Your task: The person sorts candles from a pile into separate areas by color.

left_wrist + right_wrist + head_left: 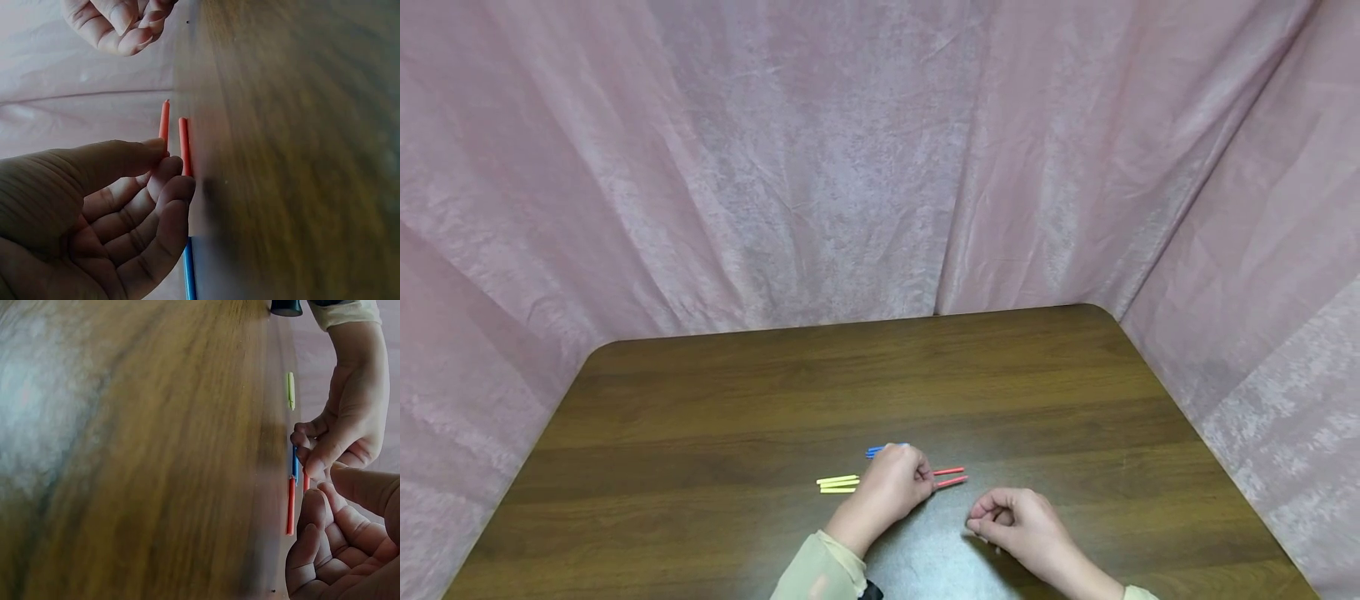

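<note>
My left hand (889, 490) is over the middle of the table and pinches a thin red stick (164, 122) with a narrow tip between thumb and forefinger. Close beside it lies a second red stick (185, 147), partly behind the fingers in the left wrist view. Several yellow sticks (837, 480) lie to the left of this hand. Just past the knuckles are blue sticks (873, 452), partly covered by the hand. My right hand (1028, 529) is nearer the front, to the right of the red sticks, its fingers loosely curled with nothing visible between them.
The brown wooden table (737, 408) has rounded far corners. Pink curtains (820, 167) hang behind it and along both sides. A dark band (871, 591) circles the left wrist below the pale sleeve (823, 567).
</note>
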Tool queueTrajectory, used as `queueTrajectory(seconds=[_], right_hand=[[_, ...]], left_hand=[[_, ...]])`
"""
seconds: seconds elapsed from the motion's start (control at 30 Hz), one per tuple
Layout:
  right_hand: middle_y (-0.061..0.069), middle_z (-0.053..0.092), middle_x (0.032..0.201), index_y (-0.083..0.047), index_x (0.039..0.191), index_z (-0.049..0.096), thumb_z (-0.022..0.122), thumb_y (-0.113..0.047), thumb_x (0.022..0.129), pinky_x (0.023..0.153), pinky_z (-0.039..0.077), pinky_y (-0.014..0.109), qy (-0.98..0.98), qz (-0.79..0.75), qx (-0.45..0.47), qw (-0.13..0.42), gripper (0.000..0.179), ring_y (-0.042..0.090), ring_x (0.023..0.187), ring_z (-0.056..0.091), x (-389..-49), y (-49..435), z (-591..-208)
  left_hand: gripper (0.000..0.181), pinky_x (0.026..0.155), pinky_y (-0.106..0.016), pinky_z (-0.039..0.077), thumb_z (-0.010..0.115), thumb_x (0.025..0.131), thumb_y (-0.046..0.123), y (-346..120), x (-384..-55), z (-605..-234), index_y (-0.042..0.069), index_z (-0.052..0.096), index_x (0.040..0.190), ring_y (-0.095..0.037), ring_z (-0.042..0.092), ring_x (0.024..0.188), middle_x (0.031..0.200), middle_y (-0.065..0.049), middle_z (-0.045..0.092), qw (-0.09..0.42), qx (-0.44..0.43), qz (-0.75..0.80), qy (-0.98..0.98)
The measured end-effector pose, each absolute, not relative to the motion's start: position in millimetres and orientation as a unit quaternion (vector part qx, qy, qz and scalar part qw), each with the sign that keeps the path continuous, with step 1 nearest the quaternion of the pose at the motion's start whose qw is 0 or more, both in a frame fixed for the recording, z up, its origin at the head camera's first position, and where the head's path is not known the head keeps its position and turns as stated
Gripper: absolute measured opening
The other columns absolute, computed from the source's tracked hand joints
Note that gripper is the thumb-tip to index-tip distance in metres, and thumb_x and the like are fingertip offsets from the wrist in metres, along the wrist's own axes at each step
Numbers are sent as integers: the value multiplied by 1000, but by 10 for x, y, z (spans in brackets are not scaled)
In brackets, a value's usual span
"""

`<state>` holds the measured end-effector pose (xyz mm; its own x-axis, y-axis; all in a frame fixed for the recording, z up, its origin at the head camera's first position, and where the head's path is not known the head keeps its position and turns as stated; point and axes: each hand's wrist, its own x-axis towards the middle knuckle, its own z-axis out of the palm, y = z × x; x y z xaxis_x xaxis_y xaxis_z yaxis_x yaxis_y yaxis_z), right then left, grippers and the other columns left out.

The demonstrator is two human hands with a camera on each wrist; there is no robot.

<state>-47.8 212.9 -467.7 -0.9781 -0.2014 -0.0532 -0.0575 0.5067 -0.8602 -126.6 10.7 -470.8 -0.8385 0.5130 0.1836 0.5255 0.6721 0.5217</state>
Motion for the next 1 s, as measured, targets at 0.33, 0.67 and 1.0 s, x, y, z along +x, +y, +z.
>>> queueTrajectory(seconds=[0.33, 0.67, 1.0], right_hand=[[-6, 63, 67, -11, 81, 69, 76, -16, 82, 50, 45, 22, 862, -496, -76, 71, 9, 0, 54, 54, -471, 2128, -4703], [-6, 63, 68, -10, 82, 69, 76, -16, 83, 49, 44, 22, 851, -513, -93, 61, 10, -2, 54, 53, -469, 2137, -4719], [-4, 64, 66, -10, 80, 68, 76, -17, 83, 48, 46, 23, 856, -505, -88, 70, 10, 0, 52, 53, -465, 2137, -4733]], left_hand=[[12, 54, -15, 39, 75, 69, 8, 147, -1287, -4739, 17, 72, 62, 3, 48, 55, 58, 14, 61, -17, -261, -306, -915], [11, 56, -17, 42, 75, 68, 9, 158, -1307, -4750, 17, 73, 61, 0, 54, 58, 59, 13, 63, -8, -254, -295, -921], [17, 54, -19, 43, 76, 68, 10, 172, -1310, -4740, 20, 68, 56, -5, 58, 58, 58, 13, 62, 16, -252, -270, -929]])
